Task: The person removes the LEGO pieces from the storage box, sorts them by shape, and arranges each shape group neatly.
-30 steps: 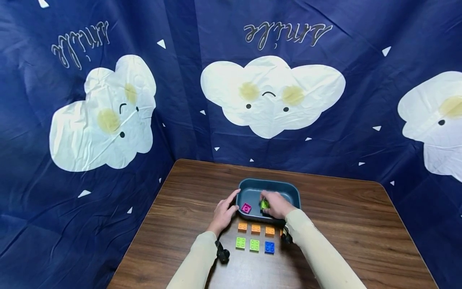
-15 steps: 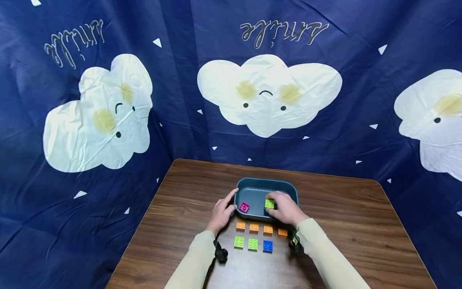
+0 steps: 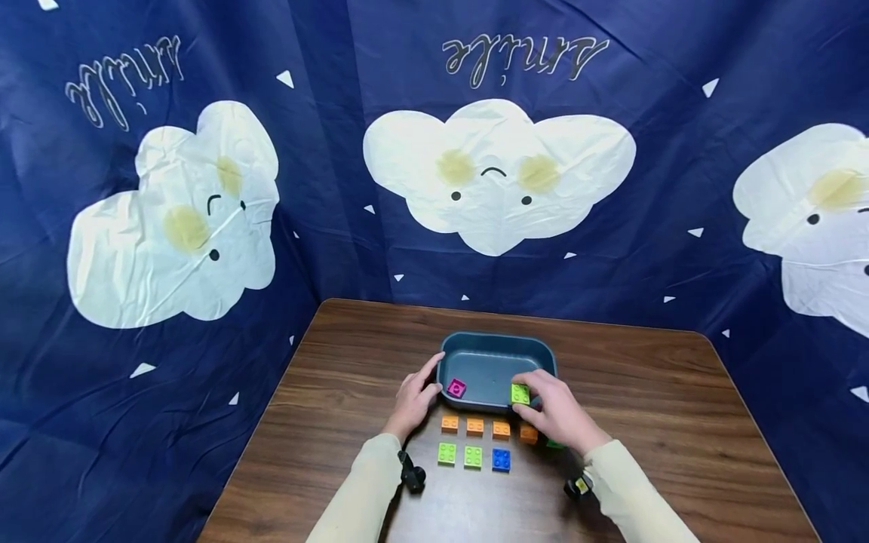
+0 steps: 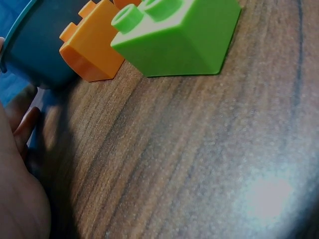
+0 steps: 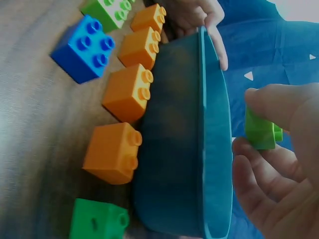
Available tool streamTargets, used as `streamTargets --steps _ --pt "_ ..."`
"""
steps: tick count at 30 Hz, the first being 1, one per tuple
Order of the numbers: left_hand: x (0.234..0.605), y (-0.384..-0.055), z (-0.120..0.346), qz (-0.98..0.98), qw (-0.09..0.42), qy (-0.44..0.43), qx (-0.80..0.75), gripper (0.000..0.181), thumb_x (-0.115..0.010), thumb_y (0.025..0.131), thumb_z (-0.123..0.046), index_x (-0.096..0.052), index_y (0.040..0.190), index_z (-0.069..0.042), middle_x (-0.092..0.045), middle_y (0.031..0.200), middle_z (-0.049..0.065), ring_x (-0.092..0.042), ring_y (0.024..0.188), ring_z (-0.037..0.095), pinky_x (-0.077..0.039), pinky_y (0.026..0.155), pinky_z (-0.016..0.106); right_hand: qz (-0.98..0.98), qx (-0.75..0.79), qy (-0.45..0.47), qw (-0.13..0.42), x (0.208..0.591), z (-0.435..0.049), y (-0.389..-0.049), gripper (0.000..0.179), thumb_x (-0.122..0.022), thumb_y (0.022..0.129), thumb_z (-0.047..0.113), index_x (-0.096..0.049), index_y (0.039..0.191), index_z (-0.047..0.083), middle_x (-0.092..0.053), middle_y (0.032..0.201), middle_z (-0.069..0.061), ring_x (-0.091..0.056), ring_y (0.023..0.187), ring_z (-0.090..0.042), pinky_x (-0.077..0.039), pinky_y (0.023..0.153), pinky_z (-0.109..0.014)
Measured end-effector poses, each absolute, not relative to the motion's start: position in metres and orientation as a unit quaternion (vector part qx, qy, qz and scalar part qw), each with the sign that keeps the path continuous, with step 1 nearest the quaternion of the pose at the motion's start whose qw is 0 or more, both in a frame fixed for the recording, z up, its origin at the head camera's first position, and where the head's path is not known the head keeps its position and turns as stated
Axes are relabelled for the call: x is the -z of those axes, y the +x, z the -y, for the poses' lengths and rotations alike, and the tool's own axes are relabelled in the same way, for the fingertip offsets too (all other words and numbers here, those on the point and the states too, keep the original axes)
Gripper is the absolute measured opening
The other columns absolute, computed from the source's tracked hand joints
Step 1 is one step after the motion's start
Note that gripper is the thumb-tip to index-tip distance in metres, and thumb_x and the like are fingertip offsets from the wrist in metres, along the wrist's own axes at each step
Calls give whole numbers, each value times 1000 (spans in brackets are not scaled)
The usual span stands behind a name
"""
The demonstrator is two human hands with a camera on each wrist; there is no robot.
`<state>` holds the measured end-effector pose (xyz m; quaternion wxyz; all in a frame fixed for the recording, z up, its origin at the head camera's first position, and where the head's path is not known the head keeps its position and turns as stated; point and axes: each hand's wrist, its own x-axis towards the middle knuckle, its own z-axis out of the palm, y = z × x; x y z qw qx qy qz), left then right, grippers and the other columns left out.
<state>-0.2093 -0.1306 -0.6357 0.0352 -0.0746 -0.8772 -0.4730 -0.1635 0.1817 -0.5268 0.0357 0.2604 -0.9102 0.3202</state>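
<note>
My right hand [image 3: 560,411] pinches a light green toy building brick [image 3: 520,394] between thumb and fingers, above the near right rim of a dark teal bin [image 3: 498,334]. The right wrist view shows this held brick [image 5: 260,131] raised clear of the bin's wall [image 5: 169,134]. My left hand [image 3: 410,403] touches the bin's left side, index finger stretched along the rim and thumb at the near corner. Inside the bin, close to that corner, lies a magenta brick [image 3: 456,388] with its hollow side up.
In front of the bin runs a row of several orange bricks [image 3: 474,427], ending at a green brick [image 5: 97,220] partly under my right hand. A nearer row has two light green bricks [image 3: 446,453] and a blue brick [image 3: 501,460]. All stand on the wooden table [image 3: 366,354].
My right hand has lifted the light green brick from inside the bin and carried it right and nearer, to the rim. The left hand has stayed at the bin's left side.
</note>
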Motion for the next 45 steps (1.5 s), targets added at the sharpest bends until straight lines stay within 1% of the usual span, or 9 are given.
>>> streamTargets --steps 6,9,17,22,24,26,32,38,45 --pt "632 -210 130 882 30 -70 466 65 -59 97 -25 -45 157 -48 -51 160 -7 -54 131 34 -38 107 66 915 -321 240 34 529 -188 -143 34 -83 90 17 -71 122 15 -67 114 5 -63 96 -9 -57 79 -29" --pt "631 -209 130 881 29 -69 467 66 -58 98 -25 -45 157 -48 -50 160 -8 -54 130 34 -38 108 66 917 -325 230 25 532 -191 -133 34 -84 89 15 -72 120 14 -67 111 6 -62 94 -7 -57 76 -29" --pt "629 -207 130 881 24 -73 468 66 -59 97 -25 -45 157 -47 -50 160 -8 -54 130 34 -38 107 65 920 -327 214 34 555 -195 -106 37 -87 84 12 -74 119 13 -67 112 5 -62 96 -7 -56 74 -26" --pt "628 -207 130 879 25 -72 471 66 -60 97 -24 -46 157 -47 -51 159 -7 -55 130 34 -39 106 66 913 -336 227 54 570 -195 -94 39 -87 82 7 -73 118 7 -67 106 4 -62 86 -6 -55 70 -25" --pt "628 -208 129 879 23 -70 471 66 -60 97 -24 -46 157 -48 -51 159 -7 -55 130 34 -39 106 66 910 -337 233 59 575 -196 -90 38 -88 81 7 -73 116 8 -66 105 4 -62 83 -6 -55 69 -25" --pt "629 -208 129 881 23 -70 468 65 -59 97 -25 -46 157 -48 -51 159 -7 -54 130 34 -39 106 66 912 -332 234 61 580 -196 -87 37 -88 81 8 -73 115 9 -66 104 5 -63 84 -6 -55 70 -26" --pt "630 -209 129 881 22 -65 469 65 -59 98 -26 -45 157 -49 -50 160 -8 -53 131 35 -37 108 66 920 -310 232 58 591 -197 -82 37 -89 81 11 -75 115 13 -68 107 7 -65 97 -8 -58 82 -33" --pt "630 -209 129 880 25 -67 470 65 -59 98 -24 -46 157 -47 -50 160 -8 -54 131 34 -37 107 66 923 -313 219 45 602 -197 -81 35 -89 82 11 -75 115 12 -68 108 6 -64 98 -7 -58 82 -33" --pt "628 -208 128 878 21 -64 473 64 -59 99 -22 -46 157 -46 -49 161 -7 -53 132 35 -36 108 67 927 -306 212 54 610 -196 -82 37 -89 80 9 -75 114 9 -69 107 3 -65 98 -9 -58 82 -34"
